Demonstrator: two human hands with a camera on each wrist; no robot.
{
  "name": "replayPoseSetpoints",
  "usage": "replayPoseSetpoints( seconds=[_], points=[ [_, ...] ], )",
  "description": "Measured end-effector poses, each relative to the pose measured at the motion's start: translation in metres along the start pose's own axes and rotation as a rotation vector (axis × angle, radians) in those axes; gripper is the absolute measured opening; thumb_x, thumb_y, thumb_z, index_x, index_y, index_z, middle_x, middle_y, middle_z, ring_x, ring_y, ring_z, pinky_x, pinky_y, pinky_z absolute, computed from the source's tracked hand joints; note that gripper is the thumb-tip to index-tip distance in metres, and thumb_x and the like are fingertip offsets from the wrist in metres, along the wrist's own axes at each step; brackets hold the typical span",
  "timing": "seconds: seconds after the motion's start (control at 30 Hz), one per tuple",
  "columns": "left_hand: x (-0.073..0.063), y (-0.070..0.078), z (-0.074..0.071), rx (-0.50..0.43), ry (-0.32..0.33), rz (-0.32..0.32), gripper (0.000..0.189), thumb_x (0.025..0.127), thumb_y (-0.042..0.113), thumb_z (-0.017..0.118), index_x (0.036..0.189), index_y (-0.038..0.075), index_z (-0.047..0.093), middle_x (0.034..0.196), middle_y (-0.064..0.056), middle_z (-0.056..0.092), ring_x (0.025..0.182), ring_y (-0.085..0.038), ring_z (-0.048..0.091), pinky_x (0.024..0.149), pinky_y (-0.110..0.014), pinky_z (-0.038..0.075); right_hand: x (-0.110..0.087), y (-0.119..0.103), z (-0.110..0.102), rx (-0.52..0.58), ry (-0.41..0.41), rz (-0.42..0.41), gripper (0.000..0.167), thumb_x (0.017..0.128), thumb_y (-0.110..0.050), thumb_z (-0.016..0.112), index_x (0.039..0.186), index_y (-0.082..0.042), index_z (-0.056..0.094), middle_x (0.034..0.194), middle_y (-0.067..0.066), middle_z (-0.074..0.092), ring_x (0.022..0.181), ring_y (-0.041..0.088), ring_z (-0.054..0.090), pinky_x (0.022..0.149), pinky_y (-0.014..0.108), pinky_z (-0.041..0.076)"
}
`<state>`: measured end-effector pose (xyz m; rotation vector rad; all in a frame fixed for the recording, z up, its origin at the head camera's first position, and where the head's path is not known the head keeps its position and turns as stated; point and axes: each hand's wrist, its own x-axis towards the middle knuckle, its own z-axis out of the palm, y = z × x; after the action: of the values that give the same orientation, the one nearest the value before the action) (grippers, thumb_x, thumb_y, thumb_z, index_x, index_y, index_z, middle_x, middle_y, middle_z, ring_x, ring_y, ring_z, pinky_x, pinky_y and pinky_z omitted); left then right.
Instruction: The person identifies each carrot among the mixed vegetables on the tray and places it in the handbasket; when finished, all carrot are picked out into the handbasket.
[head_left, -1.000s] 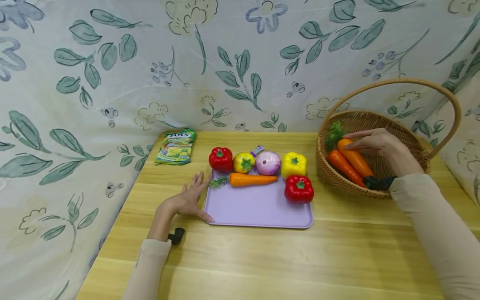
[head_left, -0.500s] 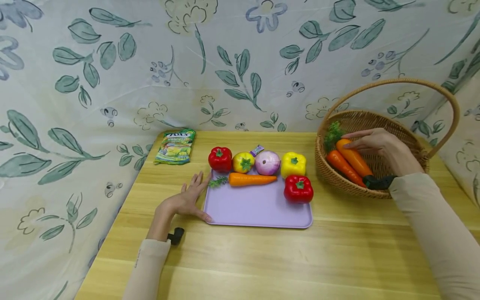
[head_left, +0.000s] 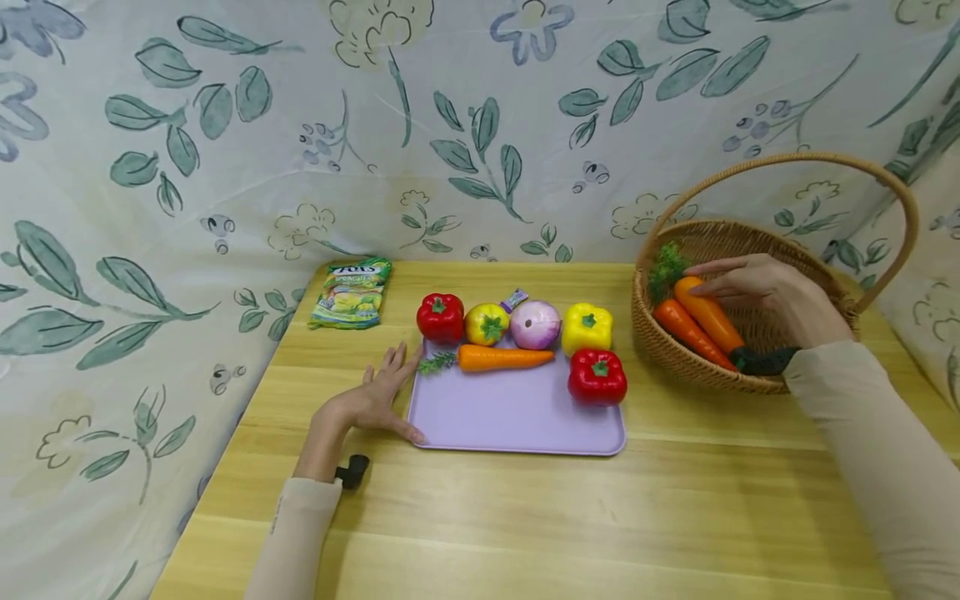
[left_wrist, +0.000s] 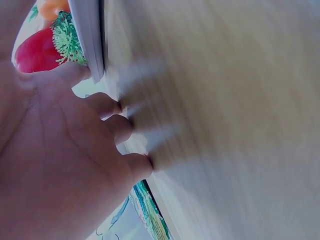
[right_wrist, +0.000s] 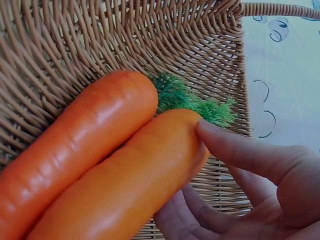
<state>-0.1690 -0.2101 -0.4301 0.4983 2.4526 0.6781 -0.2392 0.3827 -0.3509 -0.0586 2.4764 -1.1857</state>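
My right hand (head_left: 776,292) is inside the wicker basket (head_left: 675,358) at the right. It grips the thick upper end of a light orange carrot (right_wrist: 125,180); in the right wrist view the thumb presses one side and the fingers reach round the other. A redder carrot (right_wrist: 80,145) lies alongside, green leafy tops (right_wrist: 195,102) behind both. My left hand (head_left: 371,400) is spread flat-fingered at the left edge of the lilac tray (head_left: 517,421), its thumb at the tray's near corner. In the left wrist view its fingertips (left_wrist: 142,164) rest on the wooden table.
On the tray lie a carrot (head_left: 506,358), two red peppers (head_left: 597,377), a yellow pepper (head_left: 588,330), a purple onion (head_left: 536,325) and a round yellow fruit or vegetable (head_left: 487,323). A small purple packet (head_left: 514,300) is behind. A green candy bag (head_left: 352,293) lies back left.
My right wrist has shifted very slightly to the right, its hand still at the carrot. The left hand and the things on the tray have stayed put.
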Motion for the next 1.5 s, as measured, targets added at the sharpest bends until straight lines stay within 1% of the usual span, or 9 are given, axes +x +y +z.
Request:
replayPoseSetpoints(
  seconds=[0.07,0.2,0.3,0.5,0.6,0.77,1.03,1.27,1.5],
  points=[
    [0.000,-0.001,0.000,0.002,0.000,-0.003,0.139,0.073,0.048,0.092,0.167,0.018,-0.006,0.171,-0.024,-0.019,0.159,-0.045,-0.019,0.125,-0.071,-0.009,0.005,-0.001,-0.005,0.051,-0.041,0.019,0.041,0.109,-0.031,0.052,0.147,-0.016,0.058,0.112,-0.033,0.068,0.103,-0.008,0.068,0.092,0.020,0.058],
    [0.001,-0.001,0.001,-0.001,0.001,0.001,0.140,0.073,0.048,0.092,0.167,0.018,-0.006,0.171,-0.024,-0.019,0.159,-0.045,-0.019,0.125,-0.071,-0.009,0.012,-0.008,-0.021,0.178,-0.100,0.119,0.027,0.107,-0.025,0.058,0.127,-0.042,0.065,0.106,-0.029,0.070,0.101,-0.004,0.070,0.096,0.027,0.060],
    [0.000,-0.001,0.001,0.001,0.002,0.001,0.140,0.072,0.048,0.092,0.167,0.018,-0.005,0.171,-0.023,-0.019,0.159,-0.045,-0.020,0.125,-0.071,-0.009,0.008,-0.016,-0.031,0.155,-0.108,0.107,0.027,0.110,-0.027,0.051,0.122,-0.048,0.062,0.109,-0.031,0.067,0.102,-0.008,0.068,0.096,0.025,0.060],
    [0.000,-0.001,0.000,0.001,-0.001,-0.004,0.140,0.072,0.048,0.092,0.167,0.018,-0.006,0.171,-0.023,-0.019,0.159,-0.044,-0.020,0.125,-0.071,-0.010,-0.016,-0.038,-0.028,-0.001,-0.053,0.005,0.039,0.107,-0.042,0.054,0.146,-0.037,0.052,0.116,-0.038,0.058,0.105,-0.013,0.064,0.090,0.017,0.058],
    [0.000,-0.001,0.000,0.001,0.000,-0.003,0.140,0.072,0.048,0.092,0.167,0.019,-0.006,0.171,-0.022,-0.020,0.159,-0.044,-0.020,0.125,-0.071,-0.010,-0.031,-0.049,-0.012,-0.023,-0.030,-0.075,0.043,0.107,-0.037,0.057,0.149,-0.031,0.052,0.120,-0.038,0.059,0.107,-0.011,0.064,0.089,0.016,0.058],
    [0.000,-0.001,0.000,-0.001,-0.002,-0.003,0.140,0.072,0.048,0.092,0.167,0.019,-0.006,0.172,-0.022,-0.020,0.159,-0.044,-0.021,0.125,-0.070,-0.010,-0.053,-0.068,0.023,-0.067,-0.023,-0.211,0.044,0.108,-0.027,0.057,0.151,-0.016,0.053,0.130,-0.024,0.067,0.112,-0.007,0.066,0.089,0.012,0.054],
    [0.000,-0.002,0.000,0.005,0.000,-0.004,0.141,0.072,0.049,0.092,0.167,0.018,-0.006,0.171,-0.022,-0.020,0.159,-0.044,-0.020,0.125,-0.071,-0.010,-0.066,-0.109,0.082,-0.030,-0.017,-0.307,0.042,0.103,-0.030,0.065,0.144,-0.024,0.060,0.141,-0.001,0.067,0.122,0.001,0.063,0.096,0.010,0.050],
    [-0.002,0.000,-0.002,-0.005,0.007,0.002,0.141,0.071,0.048,0.093,0.167,0.016,-0.005,0.171,-0.024,-0.019,0.159,-0.045,-0.019,0.125,-0.072,-0.009,-0.051,-0.137,0.138,0.113,-0.145,-0.363,0.049,0.100,-0.030,0.069,0.147,-0.022,0.057,0.142,0.006,0.065,0.131,0.025,0.062,0.103,0.033,0.057],
    [-0.002,0.000,-0.001,0.002,0.006,0.004,0.140,0.072,0.048,0.093,0.167,0.016,-0.005,0.171,-0.023,-0.019,0.159,-0.045,-0.018,0.125,-0.072,-0.008,-0.027,-0.153,0.192,0.152,-0.141,-0.462,0.048,0.098,-0.014,0.071,0.145,-0.014,0.060,0.142,0.011,0.064,0.133,0.032,0.061,0.111,0.052,0.052]
  ],
)
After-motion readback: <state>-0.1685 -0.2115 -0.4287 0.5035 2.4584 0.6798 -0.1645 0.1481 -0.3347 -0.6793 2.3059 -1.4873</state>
